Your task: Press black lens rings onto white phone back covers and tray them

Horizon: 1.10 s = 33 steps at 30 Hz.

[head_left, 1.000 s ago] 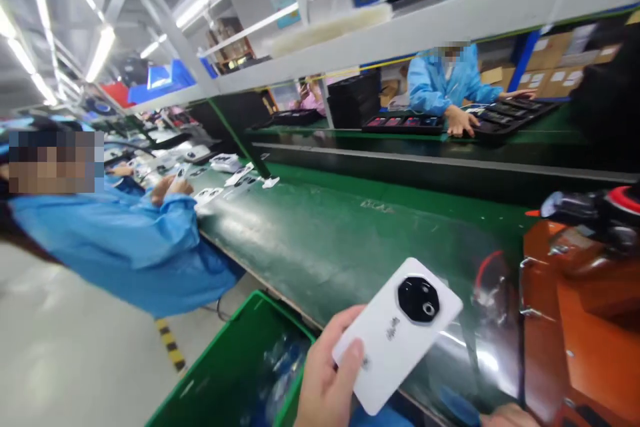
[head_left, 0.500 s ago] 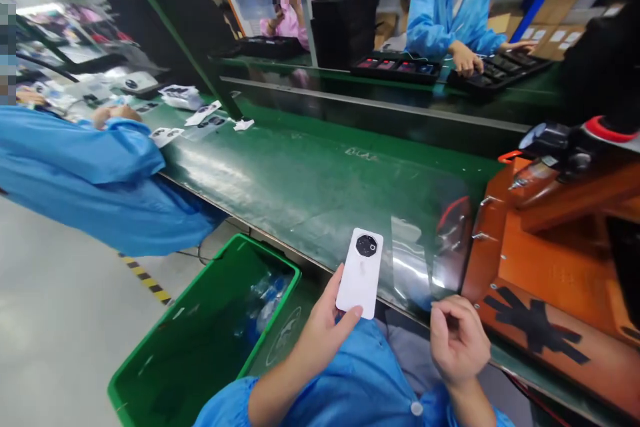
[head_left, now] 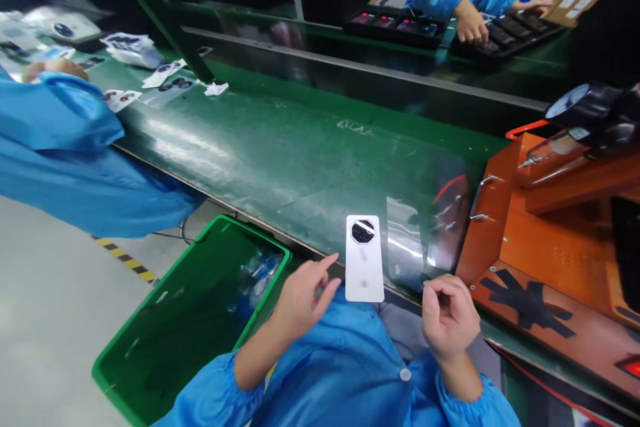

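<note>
A white phone, or a phone's back panel, lies at the front edge of the green bench, its lower end jutting past the edge. Its round black camera ring points away from me. Just left of it, my left hand is open, index finger and thumb apart, not holding it. To the right, my right hand is closed with curled fingers near the bench edge; whatever may be pinched in it is hidden. Between the phone and that hand, clear film sheets lie on the bench top.
An orange machine with a gauge stands on the right. Below the bench at left is a green bin holding clear plastic. A co-worker's blue sleeve is at far left; another co-worker's hand works over black trays across the bench.
My left hand has let go of the phone and drawn back to the left. The phone now rests at the bench edge. My right hand stays closed. The view has tilted down.
</note>
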Each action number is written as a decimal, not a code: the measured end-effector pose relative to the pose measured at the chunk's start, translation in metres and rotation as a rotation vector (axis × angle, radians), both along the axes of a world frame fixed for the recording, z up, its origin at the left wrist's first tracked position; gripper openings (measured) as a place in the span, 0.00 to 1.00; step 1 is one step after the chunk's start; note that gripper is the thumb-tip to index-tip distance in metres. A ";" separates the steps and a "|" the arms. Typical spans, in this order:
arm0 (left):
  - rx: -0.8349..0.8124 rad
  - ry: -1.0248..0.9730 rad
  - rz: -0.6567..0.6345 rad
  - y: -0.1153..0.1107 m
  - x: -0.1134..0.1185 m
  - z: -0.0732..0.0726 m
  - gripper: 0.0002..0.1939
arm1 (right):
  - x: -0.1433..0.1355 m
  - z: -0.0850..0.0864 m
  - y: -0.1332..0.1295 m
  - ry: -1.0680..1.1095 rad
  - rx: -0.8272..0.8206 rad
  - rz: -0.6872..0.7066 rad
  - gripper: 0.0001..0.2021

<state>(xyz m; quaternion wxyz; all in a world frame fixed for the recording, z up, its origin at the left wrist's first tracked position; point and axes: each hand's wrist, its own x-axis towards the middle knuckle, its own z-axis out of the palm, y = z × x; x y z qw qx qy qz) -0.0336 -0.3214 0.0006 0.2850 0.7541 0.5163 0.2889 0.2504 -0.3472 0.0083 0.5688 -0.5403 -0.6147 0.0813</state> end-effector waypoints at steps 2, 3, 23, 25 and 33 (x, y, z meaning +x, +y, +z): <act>0.271 0.064 0.016 0.014 -0.010 -0.006 0.25 | -0.002 0.002 0.001 0.015 -0.029 -0.005 0.03; 0.359 0.086 -0.023 0.021 -0.013 -0.010 0.29 | -0.003 0.004 0.001 0.029 -0.049 -0.010 0.02; 0.308 -0.006 -0.035 0.039 0.012 -0.077 0.50 | -0.011 0.004 0.011 0.070 -0.136 0.003 0.03; 0.368 -0.040 -0.036 0.038 0.012 -0.077 0.48 | -0.011 0.004 0.011 0.078 -0.143 0.001 0.03; 0.427 -0.015 -0.015 0.040 0.016 -0.077 0.46 | -0.009 0.003 0.010 0.049 -0.164 -0.026 0.06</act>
